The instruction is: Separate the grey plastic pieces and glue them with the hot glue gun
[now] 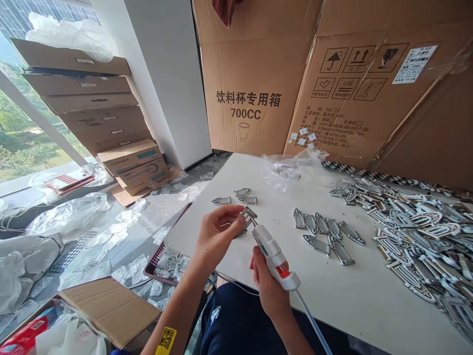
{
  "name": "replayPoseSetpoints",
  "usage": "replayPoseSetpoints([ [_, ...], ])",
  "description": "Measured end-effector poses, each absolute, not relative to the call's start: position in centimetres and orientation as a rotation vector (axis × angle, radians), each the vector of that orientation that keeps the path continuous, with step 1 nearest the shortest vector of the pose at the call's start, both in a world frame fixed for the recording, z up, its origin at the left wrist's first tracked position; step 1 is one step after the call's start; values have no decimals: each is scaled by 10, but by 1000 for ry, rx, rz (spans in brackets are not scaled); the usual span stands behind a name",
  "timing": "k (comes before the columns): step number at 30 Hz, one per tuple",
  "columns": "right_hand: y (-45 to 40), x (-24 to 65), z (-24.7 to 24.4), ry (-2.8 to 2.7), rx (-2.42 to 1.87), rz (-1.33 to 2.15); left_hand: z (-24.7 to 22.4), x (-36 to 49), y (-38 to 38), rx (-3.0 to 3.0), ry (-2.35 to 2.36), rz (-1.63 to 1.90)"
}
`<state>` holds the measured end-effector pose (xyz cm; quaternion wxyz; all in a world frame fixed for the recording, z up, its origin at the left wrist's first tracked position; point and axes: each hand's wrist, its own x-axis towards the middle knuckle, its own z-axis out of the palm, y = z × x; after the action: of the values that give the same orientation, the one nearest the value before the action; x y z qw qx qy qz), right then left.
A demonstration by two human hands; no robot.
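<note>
Our right hand (268, 288) wraps the grip of a white hot-glue gun (274, 254), its nozzle at a silver arched piece (247, 215) pinched in our left hand (217, 236), just off the near edge of the worktop (369, 301). Smooth white surface lies open rightward to heaped silver pieces (417, 236) along the far right edge.
</note>
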<state>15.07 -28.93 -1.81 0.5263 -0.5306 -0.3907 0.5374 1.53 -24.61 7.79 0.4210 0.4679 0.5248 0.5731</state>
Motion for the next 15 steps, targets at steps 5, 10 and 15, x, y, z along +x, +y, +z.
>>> replayPoseSetpoints([
  [5, -289, 152, -16, -992, -1264, 1281, 79, 14, -247, 1191, 1332, 1430],
  [10, -289, 153, -13, -1018, -1250, 1248, 80, 15, -249, 1229, 1337, 1437],
  [15, -288, 154, -13, -1033, -1224, 1242, 85, 16, -251, 1494, 1427, 1516],
])
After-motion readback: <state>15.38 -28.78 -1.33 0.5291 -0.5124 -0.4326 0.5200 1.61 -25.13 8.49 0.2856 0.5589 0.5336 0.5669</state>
